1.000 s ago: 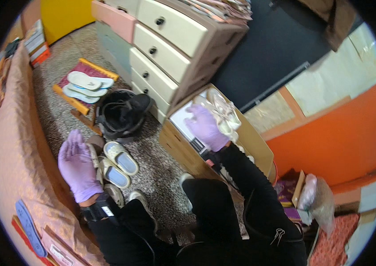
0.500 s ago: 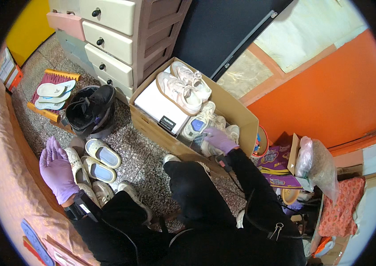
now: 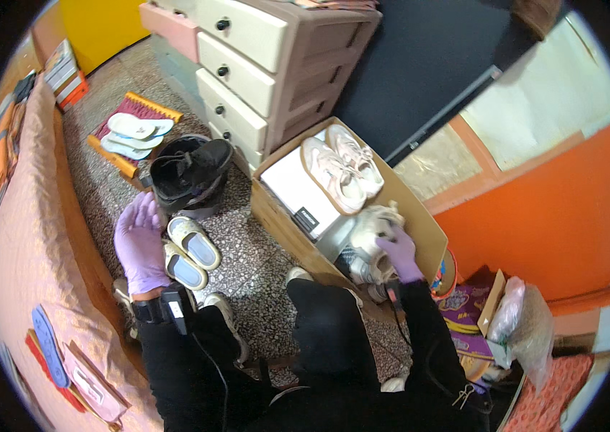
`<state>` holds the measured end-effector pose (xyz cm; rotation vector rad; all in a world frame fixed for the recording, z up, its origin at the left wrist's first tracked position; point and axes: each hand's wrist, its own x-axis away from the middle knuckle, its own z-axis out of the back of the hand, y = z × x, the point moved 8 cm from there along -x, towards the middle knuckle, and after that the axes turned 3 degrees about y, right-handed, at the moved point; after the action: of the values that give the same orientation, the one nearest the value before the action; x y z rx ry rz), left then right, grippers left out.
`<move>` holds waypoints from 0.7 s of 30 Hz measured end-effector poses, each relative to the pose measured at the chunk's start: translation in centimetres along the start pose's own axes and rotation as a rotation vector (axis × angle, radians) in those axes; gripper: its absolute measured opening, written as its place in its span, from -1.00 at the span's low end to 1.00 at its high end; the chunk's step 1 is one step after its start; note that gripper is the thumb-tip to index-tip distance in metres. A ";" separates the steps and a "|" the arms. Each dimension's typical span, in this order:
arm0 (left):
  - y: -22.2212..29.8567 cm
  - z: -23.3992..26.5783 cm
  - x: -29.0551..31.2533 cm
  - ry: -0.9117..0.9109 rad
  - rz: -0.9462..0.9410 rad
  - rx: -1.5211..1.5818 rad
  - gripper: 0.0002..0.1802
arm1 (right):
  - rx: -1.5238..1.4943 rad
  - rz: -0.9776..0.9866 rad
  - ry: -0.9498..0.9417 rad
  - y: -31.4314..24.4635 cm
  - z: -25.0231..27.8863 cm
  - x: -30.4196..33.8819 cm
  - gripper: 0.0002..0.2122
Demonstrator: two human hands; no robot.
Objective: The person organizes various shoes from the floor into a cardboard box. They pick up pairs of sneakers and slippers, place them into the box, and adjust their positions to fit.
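Note:
My right hand, in a purple glove, has its thumb and fingers closed on a white sneaker. That sneaker is tilted and blurred over the near right end of a large cardboard box. Below it in the box are more light shoes, partly covered. A pair of white and pink sneakers lies on a white shoebox inside the same box. My left hand, also gloved, is raised with nothing in it, fingers stretched. Beside it on the floor are white slip-on shoes with blue-grey insoles.
A black bucket with a dark shoe in it stands near a small stool holding insoles. A drawer cabinet rises behind the box. Bed at left; purple carton and plastic bags at right.
My right hand has taken hold of a white sneaker in the box and tilted it up. My left hand stays raised and stretched. The whole view has shifted.

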<state>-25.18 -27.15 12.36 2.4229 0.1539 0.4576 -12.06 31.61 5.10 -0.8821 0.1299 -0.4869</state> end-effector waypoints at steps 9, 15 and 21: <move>-1.4 -1.4 0.6 0.080 0.036 0.004 -0.56 | 0.018 0.465 0.021 -17.7 6.3 7.3 -0.67; -0.2 -0.4 0.9 0.076 0.002 0.051 -0.56 | 0.116 0.847 -0.176 -23.6 -2.4 3.6 -0.73; 1.9 0.2 1.1 0.069 -0.040 0.102 -0.60 | 0.137 0.880 -0.240 -22.0 -7.9 1.5 -0.71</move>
<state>-24.08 -28.45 13.74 2.5002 0.2609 0.5273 -20.99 13.58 17.04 -0.6605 0.2433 0.4259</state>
